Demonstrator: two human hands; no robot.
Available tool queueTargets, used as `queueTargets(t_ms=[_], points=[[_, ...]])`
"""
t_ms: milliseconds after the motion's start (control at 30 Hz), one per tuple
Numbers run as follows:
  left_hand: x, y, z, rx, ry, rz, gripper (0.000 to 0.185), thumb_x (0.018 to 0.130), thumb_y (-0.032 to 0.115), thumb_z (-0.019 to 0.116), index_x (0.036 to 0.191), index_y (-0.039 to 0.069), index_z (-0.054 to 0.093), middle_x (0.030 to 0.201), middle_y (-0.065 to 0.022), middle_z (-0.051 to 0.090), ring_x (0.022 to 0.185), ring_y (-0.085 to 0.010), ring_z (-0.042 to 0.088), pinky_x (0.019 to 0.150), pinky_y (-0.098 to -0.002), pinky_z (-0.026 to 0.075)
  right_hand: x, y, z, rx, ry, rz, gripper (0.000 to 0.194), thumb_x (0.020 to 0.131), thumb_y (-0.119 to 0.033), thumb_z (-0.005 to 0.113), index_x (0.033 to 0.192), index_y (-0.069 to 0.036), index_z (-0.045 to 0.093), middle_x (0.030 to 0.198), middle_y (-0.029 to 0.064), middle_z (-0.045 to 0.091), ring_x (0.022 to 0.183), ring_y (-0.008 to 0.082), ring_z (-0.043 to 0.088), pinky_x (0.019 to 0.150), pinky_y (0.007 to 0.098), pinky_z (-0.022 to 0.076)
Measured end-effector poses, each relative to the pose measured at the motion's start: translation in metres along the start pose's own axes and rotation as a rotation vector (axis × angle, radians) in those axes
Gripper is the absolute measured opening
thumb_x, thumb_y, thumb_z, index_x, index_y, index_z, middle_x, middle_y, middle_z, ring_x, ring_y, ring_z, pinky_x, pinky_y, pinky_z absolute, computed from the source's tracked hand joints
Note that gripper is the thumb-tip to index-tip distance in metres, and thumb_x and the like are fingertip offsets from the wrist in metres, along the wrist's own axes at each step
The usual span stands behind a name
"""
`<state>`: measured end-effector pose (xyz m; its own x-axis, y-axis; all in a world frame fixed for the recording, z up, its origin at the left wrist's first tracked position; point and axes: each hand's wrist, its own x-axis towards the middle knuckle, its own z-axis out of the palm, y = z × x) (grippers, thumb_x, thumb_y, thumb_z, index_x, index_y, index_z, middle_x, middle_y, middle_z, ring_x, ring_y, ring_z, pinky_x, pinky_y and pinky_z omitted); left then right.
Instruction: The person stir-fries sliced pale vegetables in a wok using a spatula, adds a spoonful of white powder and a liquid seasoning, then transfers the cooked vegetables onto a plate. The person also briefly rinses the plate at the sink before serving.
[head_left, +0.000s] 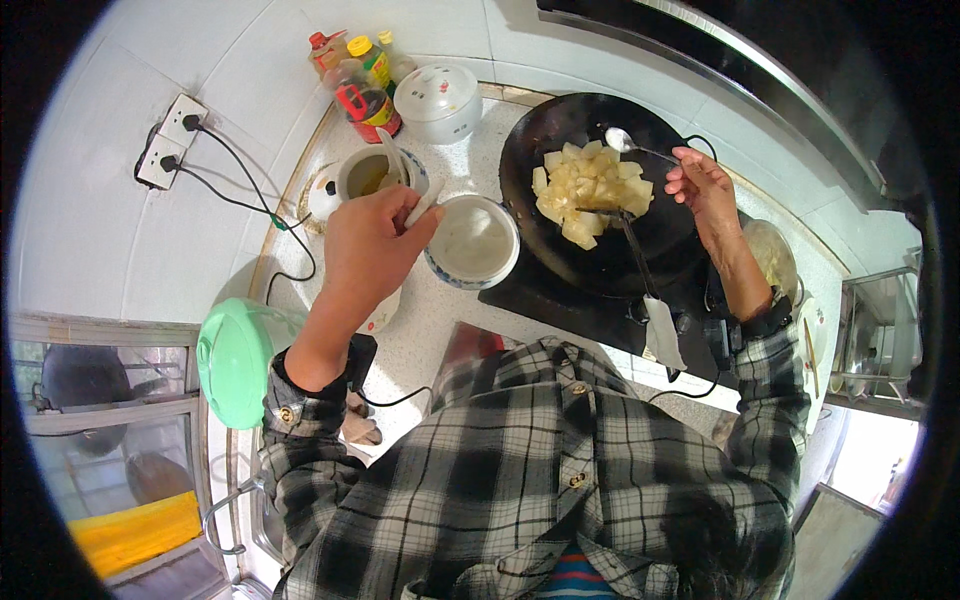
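My right hand (703, 187) grips the thin handle of a small metal spoon (619, 139). White powder fills its bowl, above the far right side of a black wok (600, 274). Pale, chunky cut vegetable pieces (592, 187) lie in the wok. A spatula (636, 251) with a cloth-wrapped handle rests in it. My left hand (375, 251) pinches a narrow white piece (425, 202), mostly hidden by the fingers. Beside that hand stands a blue-patterned white jar (472, 241) with white contents. Behind it, a similar jar (375, 169) holds a white spoon (393, 157) and something yellowish.
Sauce bottles (367, 105) and a lidded white pot (441, 105) stand in the back corner. The wok sits on a black cooktop (555, 300). Cords (247, 191) run from wall sockets (172, 142) at left. A green plastic item (244, 360) sits near my left forearm. A range hood (720, 82) overhangs at right.
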<state>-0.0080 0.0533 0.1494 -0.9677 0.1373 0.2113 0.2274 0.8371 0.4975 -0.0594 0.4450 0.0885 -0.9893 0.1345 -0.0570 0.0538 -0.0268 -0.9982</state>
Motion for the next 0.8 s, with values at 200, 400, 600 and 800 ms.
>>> queueTargets(t_ms=[200,400,600,800], points=[[-0.003,-0.002,-0.001,-0.048,0.03,0.006,0.028,0.078,0.026,0.069,0.077,0.0,0.061,0.055,-0.0053,0.058,0.046,-0.0098,0.054,0.045,-0.0264,0.04,0.009,0.001,-0.015,0.021,0.075,-0.062,0.022,0.094,-0.016,0.049,0.109,-0.004,0.059,0.079,0.0045,0.062,0.065,0.0115,0.06,0.058,0.0226,0.0468],[0.001,0.0,0.001,-0.04,0.029,0.019,0.025,0.078,0.025,0.069,0.076,0.001,0.06,0.054,-0.0054,0.055,0.046,-0.0104,0.052,0.045,-0.0277,0.039,0.01,0.01,-0.035,-0.063,0.145,0.021,0.022,0.094,-0.018,0.05,0.109,-0.004,0.059,0.079,0.0049,0.063,0.065,0.0117,0.06,0.058,0.0222,0.0465],[0.005,0.002,0.004,0.0,0.049,0.068,0.026,0.077,0.026,0.069,0.075,0.002,0.059,0.056,-0.0077,0.055,0.047,-0.0144,0.052,0.047,-0.0294,0.04,0.011,0.023,-0.051,-0.094,0.164,-0.029,0.024,0.094,-0.022,0.05,0.108,-0.005,0.06,0.077,0.0046,0.061,0.063,0.0112,0.059,0.056,0.0212,0.0449],[0.012,0.008,0.006,-0.042,0.015,0.069,0.027,0.077,0.029,0.067,0.075,0.003,0.06,0.058,-0.0096,0.055,0.051,-0.0224,0.054,0.048,-0.0344,0.04,0.019,0.031,-0.044,-0.365,0.146,0.045,0.022,0.095,-0.019,0.048,0.105,-0.003,0.059,0.076,0.007,0.062,0.062,0.0132,0.062,0.054,0.0227,0.0465]])
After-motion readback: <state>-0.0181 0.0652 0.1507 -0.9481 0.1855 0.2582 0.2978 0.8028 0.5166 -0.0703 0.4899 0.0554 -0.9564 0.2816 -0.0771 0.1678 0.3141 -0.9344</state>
